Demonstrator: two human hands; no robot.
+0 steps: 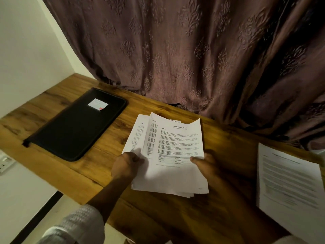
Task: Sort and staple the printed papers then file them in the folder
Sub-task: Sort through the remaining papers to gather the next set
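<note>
While the printed papers [174, 148] sit fanned between both hands, I judge myself to be in the sorting step. Nothing looks stapled yet, and the sheets are spread so that several headings show side by side.

My left grip [125, 163] is closed on the lower left corner of the under sheets, fingers curled and thumb lying on the paper. My right grip [204, 164] pinches the lower right edge of the top sheet, thumb pressed flat on the print. The fingers beneath are hidden by the page. Both forearms reach in from the near edge of the desk [109, 175]. The stack hangs low over the wood, but I cannot tell whether its near end touches.

The black folder [77, 127] lies closed to the left, well apart from the papers. Another printed sheet [288, 182] lies flat on the desk to the right. No stapler is in view.

Next, I think, the top sheet should come away to join its own set. That calls for the right thumb to draw off one page only while the left holds the rest firm, since thin sheets cling and two could slide together.
</note>
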